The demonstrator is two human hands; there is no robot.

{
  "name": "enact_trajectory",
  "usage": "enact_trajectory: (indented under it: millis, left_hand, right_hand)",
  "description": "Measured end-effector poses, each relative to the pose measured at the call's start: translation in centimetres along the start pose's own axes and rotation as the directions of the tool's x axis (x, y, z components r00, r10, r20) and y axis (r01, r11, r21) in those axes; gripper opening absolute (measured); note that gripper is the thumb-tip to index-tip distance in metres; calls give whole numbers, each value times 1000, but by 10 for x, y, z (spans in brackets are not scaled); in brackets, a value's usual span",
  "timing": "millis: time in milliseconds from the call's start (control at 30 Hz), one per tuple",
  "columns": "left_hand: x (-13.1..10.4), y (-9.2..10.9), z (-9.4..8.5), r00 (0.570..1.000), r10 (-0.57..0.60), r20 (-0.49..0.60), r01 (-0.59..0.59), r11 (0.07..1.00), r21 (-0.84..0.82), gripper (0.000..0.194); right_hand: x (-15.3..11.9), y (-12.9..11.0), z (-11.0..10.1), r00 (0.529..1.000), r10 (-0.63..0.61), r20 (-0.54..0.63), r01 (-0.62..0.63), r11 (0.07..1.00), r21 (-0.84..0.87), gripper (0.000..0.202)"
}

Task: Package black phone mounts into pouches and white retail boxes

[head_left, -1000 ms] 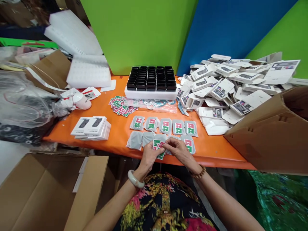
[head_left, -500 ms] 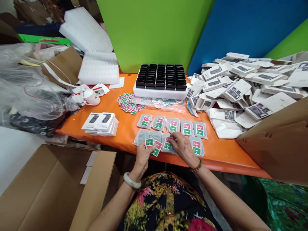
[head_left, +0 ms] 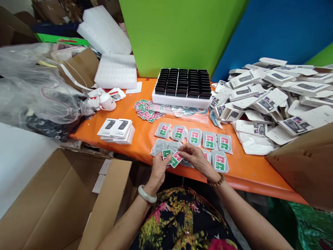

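My left hand [head_left: 159,169] is closed on a couple of small red-and-green packets marked 1 and 2, fanned apart. The thumb and fingers of my right hand [head_left: 195,158] pinch the upper corner of the right-hand packet [head_left: 176,159]. Beneath both hands lies the nearer row of grey plastic pouches, with a bare pouch [head_left: 158,147] at its left. A similar packet [head_left: 220,163] rests on the pouch at that row's right end. In the farther row, each pouch [head_left: 194,130] carries one such packet. My fingers hide part of the near row.
Behind the pouches are a loose heap of packets [head_left: 147,111], a clear bag [head_left: 197,118] and a white foam tray [head_left: 182,100] of black pieces. White boxes [head_left: 122,127] are stacked at left, with many flattened ones [head_left: 249,93] at right. Cartons [head_left: 109,198] flank the orange table [head_left: 249,170].
My right hand has moved left from a packet on a middle pouch to the packets in my left hand, and now grips one's corner. The view has shifted slightly.
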State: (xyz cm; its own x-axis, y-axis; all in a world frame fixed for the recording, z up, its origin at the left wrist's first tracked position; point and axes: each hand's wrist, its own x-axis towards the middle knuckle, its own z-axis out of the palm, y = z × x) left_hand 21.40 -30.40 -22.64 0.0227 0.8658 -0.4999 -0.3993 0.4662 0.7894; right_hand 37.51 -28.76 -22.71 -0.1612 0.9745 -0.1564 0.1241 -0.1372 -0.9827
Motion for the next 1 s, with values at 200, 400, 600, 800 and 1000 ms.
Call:
enact_trajectory:
  millis: [200,400,600,800,1000]
  left_hand:
    - [2,9,-15,999,-1,-51,2,1000,19,47]
    - [11,25,-33,975,200,-101,-171,956,237,32]
    - [29,34,-34,933,345,-104,-254,835,489,19]
    - [37,26,-19,856,510,-88,-248,554,795,18]
    - [40,14,-23,785,618,43,-213,204,955,12]
  right_hand:
    - [16,-5,-8,986,-162,32,163,914,-371,15]
    - [34,0,-9,918,-300,260,397,698,-596,17]
    - [42,2,-5,895,-285,342,445,538,-716,22]
    - [38,-2,-11,907,-368,205,400,600,-692,18]
    - [15,-3,-29,904,-428,21,341,689,-640,17]
